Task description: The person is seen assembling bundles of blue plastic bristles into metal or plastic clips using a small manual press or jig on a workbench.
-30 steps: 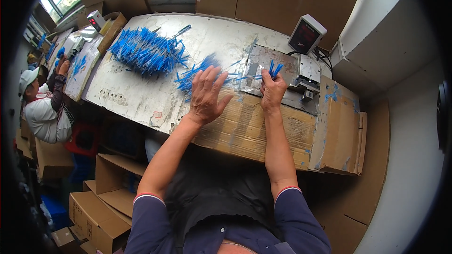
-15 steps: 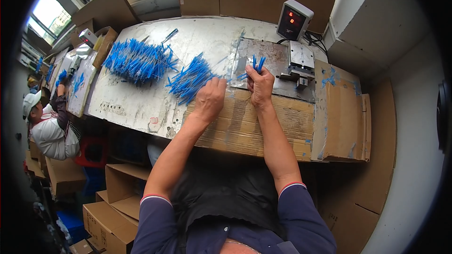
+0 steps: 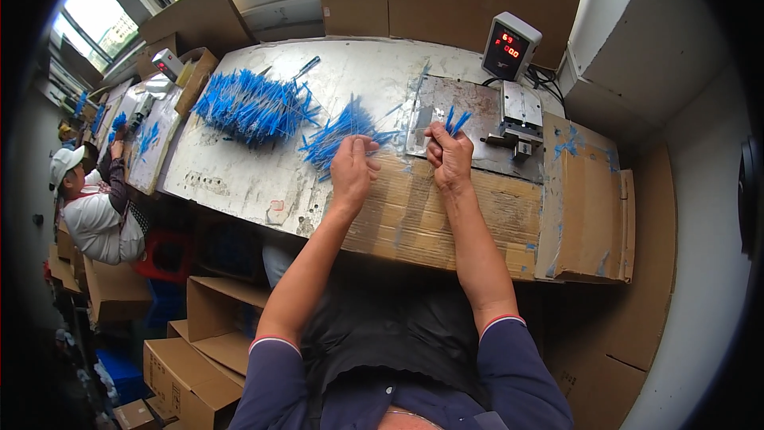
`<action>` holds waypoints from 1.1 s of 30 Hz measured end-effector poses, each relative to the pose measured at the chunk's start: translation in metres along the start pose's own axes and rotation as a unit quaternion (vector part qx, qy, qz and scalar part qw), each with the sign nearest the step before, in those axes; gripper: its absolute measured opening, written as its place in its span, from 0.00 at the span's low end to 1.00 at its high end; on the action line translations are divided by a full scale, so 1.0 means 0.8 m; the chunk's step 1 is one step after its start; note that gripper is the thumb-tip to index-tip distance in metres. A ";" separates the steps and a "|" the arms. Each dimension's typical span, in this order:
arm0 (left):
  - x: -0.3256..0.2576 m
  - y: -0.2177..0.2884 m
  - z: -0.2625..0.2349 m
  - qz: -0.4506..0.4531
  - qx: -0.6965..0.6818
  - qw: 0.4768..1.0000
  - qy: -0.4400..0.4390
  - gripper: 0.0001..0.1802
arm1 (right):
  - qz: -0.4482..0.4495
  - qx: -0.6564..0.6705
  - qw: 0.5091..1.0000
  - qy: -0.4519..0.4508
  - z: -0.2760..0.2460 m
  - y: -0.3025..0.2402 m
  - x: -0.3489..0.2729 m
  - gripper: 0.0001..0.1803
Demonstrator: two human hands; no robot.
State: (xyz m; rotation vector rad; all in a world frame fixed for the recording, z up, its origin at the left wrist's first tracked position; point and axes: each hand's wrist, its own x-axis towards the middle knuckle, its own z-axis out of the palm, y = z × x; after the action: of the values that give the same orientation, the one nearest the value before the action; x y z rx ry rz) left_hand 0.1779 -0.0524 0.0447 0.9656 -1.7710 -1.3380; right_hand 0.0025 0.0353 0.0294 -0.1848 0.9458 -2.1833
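My right hand is closed on a few thin pale strands with blue ends, which stick up past the fingers in front of a metal plate. At the right edge of a smaller, loose heap of the same strands, my left hand has its fingers bent together; what they pinch, if anything, is hidden. A larger heap of blue-ended strands lies farther left on the white worktop.
Right of my right hand, a metal fixture stands on the plate, with a display box behind it. Flattened cardboard covers the near edge. A screwdriver lies at the back. Another person works at far left.
The view has shifted slightly, so the bench sits lower and farther right. My left hand's fingers have turned upward by the smaller heap. The display's digits have changed.
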 end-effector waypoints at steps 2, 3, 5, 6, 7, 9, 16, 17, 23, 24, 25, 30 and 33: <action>0.005 0.009 0.009 -0.062 -0.175 0.981 0.053 0.13 | 0.021 -0.026 0.999 -0.033 0.011 0.009 -0.011 0.06; 0.009 0.009 0.010 -0.063 -0.199 0.976 0.063 0.13 | 0.031 -0.027 0.998 -0.046 0.012 0.015 -0.011 0.06; 0.017 0.005 0.007 -0.065 -0.218 0.970 0.080 0.13 | 0.036 -0.050 0.996 -0.068 0.015 0.018 -0.013 0.06; 0.020 0.003 0.005 -0.068 -0.236 0.964 0.097 0.12 | 0.040 -0.072 0.993 -0.089 0.015 0.019 -0.014 0.06; 0.024 0.004 0.003 -0.069 -0.236 0.964 0.097 0.12 | 0.055 -0.095 0.989 -0.102 0.016 0.018 -0.017 0.07; 0.029 0.003 0.001 -0.071 -0.256 0.958 0.111 0.11 | 0.077 -0.133 0.980 -0.130 0.018 0.014 -0.018 0.07; 0.035 0.010 -0.002 -0.079 -0.289 0.947 0.119 0.08 | 0.106 -0.250 0.943 -0.193 0.022 0.014 -0.022 0.08; 0.034 0.011 0.000 -0.053 -0.267 0.956 0.109 0.08 | 0.116 -0.253 0.936 -0.214 0.022 0.013 -0.022 0.08; 0.020 0.013 0.017 -0.017 -0.175 0.984 0.028 0.08 | 0.080 -0.216 0.936 -0.265 0.026 0.028 -0.027 0.11; 0.017 0.010 0.019 -0.021 -0.165 0.986 0.013 0.08 | 0.081 -0.216 0.936 -0.266 0.027 0.028 -0.027 0.11; 0.015 0.010 0.022 -0.025 -0.172 0.985 -0.004 0.09 | 0.109 -0.219 0.940 -0.238 0.029 0.021 -0.030 0.11; 0.016 0.006 0.015 -0.040 -0.165 0.985 -0.012 0.13 | 0.138 -0.220 0.949 -0.179 0.022 0.012 -0.022 0.12; 0.014 0.006 0.006 -0.092 -0.206 0.972 -0.062 0.16 | 0.106 -0.183 0.969 -0.130 0.021 0.007 -0.019 0.11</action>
State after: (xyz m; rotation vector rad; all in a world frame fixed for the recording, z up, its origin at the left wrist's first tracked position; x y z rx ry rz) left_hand 0.1673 -0.0593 0.0491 0.8384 -1.4296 -1.8305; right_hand 0.0232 0.0335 0.0403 -0.5074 1.1504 -1.7257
